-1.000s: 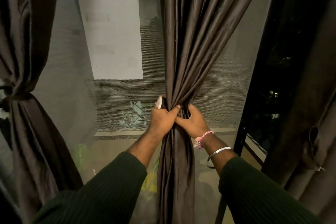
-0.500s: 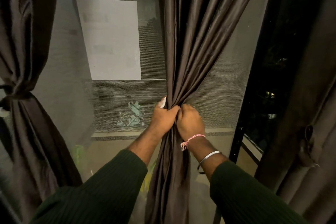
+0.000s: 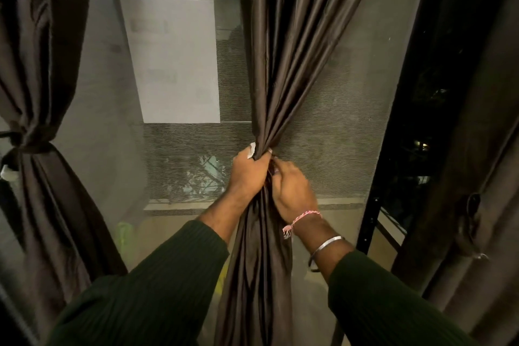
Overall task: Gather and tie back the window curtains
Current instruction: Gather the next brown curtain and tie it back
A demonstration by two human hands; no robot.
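Observation:
A dark brown middle curtain [image 3: 289,50] hangs in front of the window, bunched into a narrow bundle at waist height. My left hand [image 3: 248,170] grips that bundle from the left, fingers wrapped round the folds, with a small white piece [image 3: 252,150] showing at its top. My right hand [image 3: 292,191] is pressed against the bundle from the right, its fingertips curled into the folds just below my left fingers. Whatever my right fingers pinch is hidden by the cloth. The left curtain [image 3: 42,64] hangs tied at its waist by a dark band [image 3: 29,146].
A mesh screen [image 3: 323,149] covers the window behind the curtains. A black window frame [image 3: 376,191] stands to the right. Another dark curtain [image 3: 483,177] hangs at the far right with a round holder [image 3: 473,205] on it.
My right hand turned and slid up against the bundle, its fingers now tucked in under my left fingers. My left hand kept its grip in the same place.

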